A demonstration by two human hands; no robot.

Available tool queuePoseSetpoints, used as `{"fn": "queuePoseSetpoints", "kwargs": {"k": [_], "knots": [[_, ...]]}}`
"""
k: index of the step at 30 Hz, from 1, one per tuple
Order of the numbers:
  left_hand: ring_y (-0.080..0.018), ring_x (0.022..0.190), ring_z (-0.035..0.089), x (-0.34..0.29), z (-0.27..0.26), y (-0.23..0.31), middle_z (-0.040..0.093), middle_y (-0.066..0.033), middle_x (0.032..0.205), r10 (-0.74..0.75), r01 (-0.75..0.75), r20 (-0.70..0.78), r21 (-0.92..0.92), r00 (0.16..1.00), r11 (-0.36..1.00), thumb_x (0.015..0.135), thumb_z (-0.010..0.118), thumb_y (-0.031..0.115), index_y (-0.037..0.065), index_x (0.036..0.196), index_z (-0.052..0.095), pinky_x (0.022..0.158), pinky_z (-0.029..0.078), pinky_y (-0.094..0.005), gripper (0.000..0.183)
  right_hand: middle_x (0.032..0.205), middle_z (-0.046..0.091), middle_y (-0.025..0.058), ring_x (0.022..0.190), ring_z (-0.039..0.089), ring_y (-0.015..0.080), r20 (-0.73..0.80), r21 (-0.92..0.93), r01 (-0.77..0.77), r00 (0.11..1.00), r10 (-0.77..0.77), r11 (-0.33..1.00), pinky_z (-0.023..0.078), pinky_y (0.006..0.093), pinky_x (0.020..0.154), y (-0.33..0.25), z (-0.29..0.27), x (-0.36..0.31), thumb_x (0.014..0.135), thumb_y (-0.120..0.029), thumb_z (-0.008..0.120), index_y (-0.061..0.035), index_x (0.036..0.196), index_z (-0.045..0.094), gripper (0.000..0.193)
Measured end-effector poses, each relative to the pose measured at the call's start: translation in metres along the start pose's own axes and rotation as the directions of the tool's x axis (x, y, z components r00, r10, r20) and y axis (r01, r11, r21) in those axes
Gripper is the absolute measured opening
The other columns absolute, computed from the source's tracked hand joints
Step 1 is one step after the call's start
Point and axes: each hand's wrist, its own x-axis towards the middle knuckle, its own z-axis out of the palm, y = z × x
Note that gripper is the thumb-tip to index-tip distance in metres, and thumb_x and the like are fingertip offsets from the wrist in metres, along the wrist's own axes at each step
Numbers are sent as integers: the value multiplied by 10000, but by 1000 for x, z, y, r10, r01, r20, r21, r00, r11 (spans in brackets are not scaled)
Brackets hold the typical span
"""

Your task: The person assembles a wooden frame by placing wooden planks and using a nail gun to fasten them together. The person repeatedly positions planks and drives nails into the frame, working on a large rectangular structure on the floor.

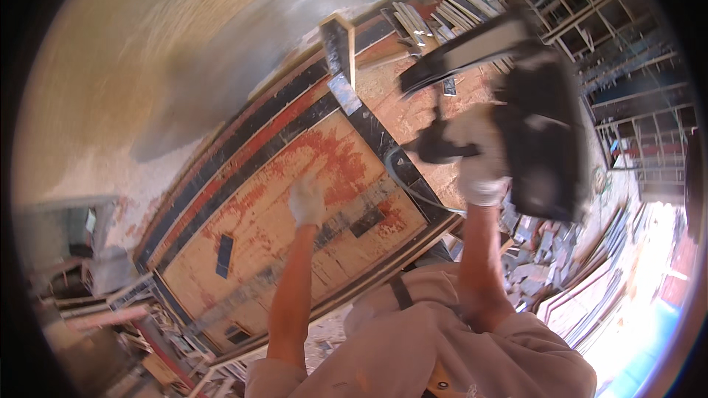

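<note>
On the right, my right hand (476, 144), in a pale glove, is raised above the workbench (280, 214) and closed around a blurred black tool with a handle (439, 140). A large dark, angular piece (546, 133) is beside this hand, with a long dark-edged arm (472, 51) reaching left from its top. Motion blur hides whether these parts are joined. My left hand (306, 199), also in a pale glove, is over the red-stained middle of the bench. Its fingers are smeared by motion, and I see no object in it.
A dark-faced upright board (339, 48) stands at the bench's far edge. A thin curved hose or cable (405, 180) lies near its right part. Small dark pieces (224, 256) are on top. Wood strips (457, 11) are piled behind, and scrap pieces (538, 265) cover the floor at right.
</note>
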Motion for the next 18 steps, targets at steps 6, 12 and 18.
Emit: {"fn": "queuePoseSetpoints", "kwargs": {"k": [6, 12, 18], "knots": [[-416, 1310, 502, -176, 107, -78, 511, -196, 1437, 94, -148, 158, 374, 983, 915, 853, 710, 289, 78, 1396, 556, 1057, 444, -522, 602, 803, 470, 78, 755, 471, 210, -24, -70, -70, 997, 69, 995, 449, 366, 772, -110, -102, 23, 955, -67, 466, -7, 875, 521, 114], [-378, 1367, 432, -151, 96, -15, 506, -166, 1403, 33, -48, 41, 460, 999, 887, 808, 774, 289, 112, 1414, 541, 1145, 345, -539, 673, 962, 586, 146, 890, 580, 267, 307, -931, 257, 936, 173, 259, 481, 406, 839, -87, -377, -106, 951, -125, 505, 11, 1088, 551, 199], [-337, 1311, 469, -155, 109, -33, 538, -142, 1286, 204, -252, 152, 476, 967, 842, 818, 713, 219, 102, 1338, 574, 1091, 385, -541, 550, 1308, 591, 336, 1173, 590, 443, 460, -831, 535, 513, 725, 149, 469, 547, 994, -12, -470, -309, 972, -355, 589, -32, 1393, 537, 533]]}}
